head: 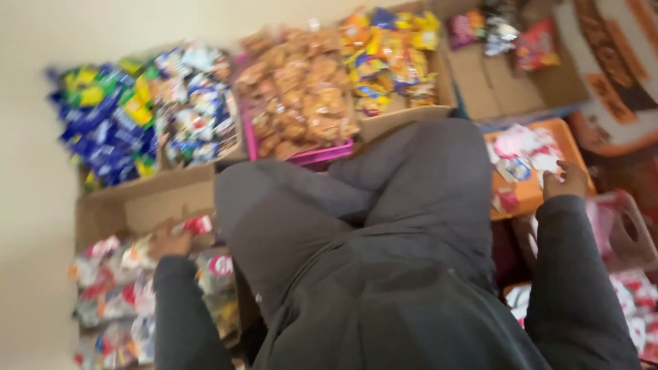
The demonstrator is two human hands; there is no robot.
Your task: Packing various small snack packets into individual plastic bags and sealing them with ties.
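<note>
Under the left hand (171,244): a red-and-white snack packet (197,225), held, long axis pointing right.
Right hand (563,181) rests fingers on packets in the orange tray (531,195); grip unclear; box edges crowd both.

I'm wearing all dark grey here, pretty plain stuff. Long sleeves are covering both arms right down to the wrists, so only my left hand (171,244) and right hand (563,181) are poking out bare. My grey trousers (356,205) are matching the top, soft fabric, creasing a bit, sitting right below the pink tray (322,154). Everything's looking blurry, so no logos or stitching showing.
</note>
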